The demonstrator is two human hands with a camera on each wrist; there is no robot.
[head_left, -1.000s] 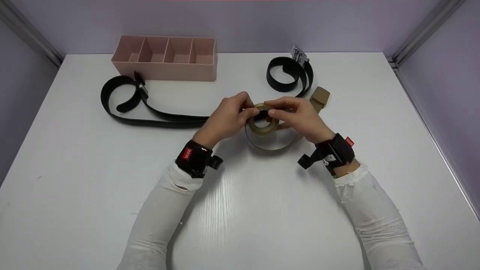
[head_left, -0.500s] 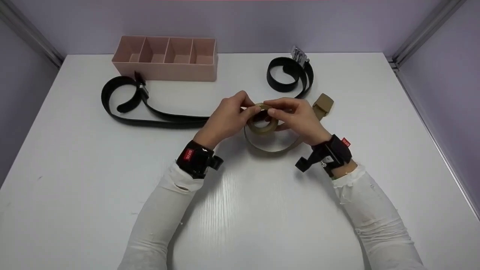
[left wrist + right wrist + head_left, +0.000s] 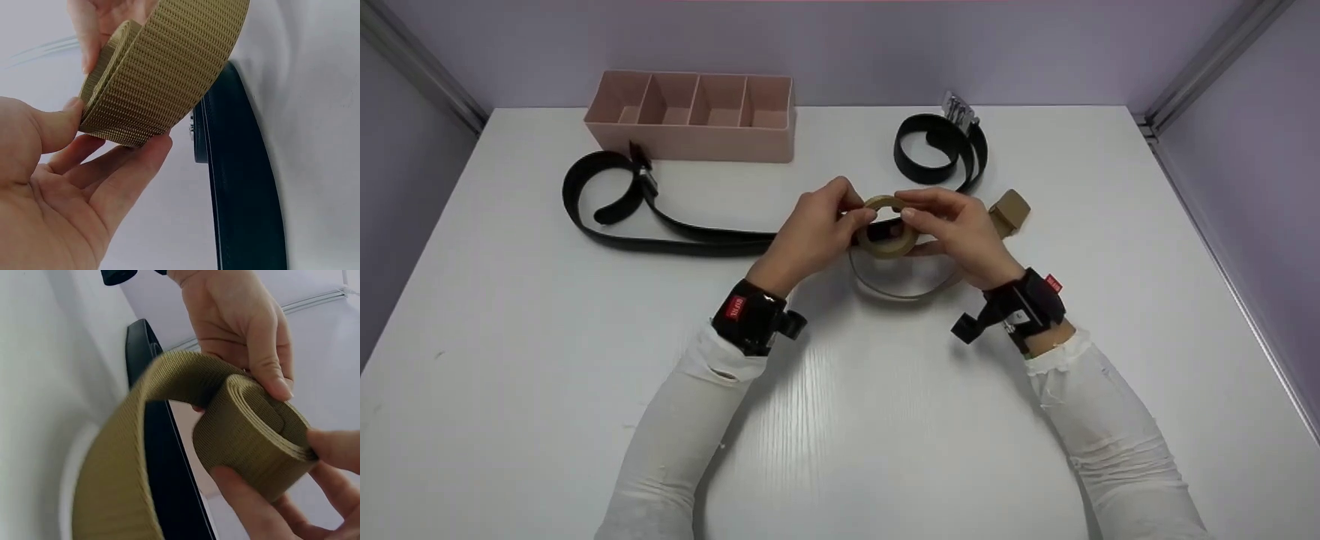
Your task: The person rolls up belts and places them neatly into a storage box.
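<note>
1. A long black belt (image 3: 660, 225) lies near the desk's (image 3: 510, 337) back-left corner, in front of a pink divided box (image 3: 694, 116)
2. The left hand (image 3: 814, 236) pinches the rolled khaki belt (image 3: 887, 229) at desk centre
3. The right hand (image 3: 956, 229) grips the same roll's other side; its loose tail loops beneath
4. A tan buckle (image 3: 1009, 211) sits just beside the right hand, a coiled black belt (image 3: 939, 150) behind it

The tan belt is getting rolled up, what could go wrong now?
The roll of the tan belt is held only by the fingertips of the left hand and right hand, so it might spring loose. Its tail's buckle lies close to the coiled black belt and might snag it.
</note>
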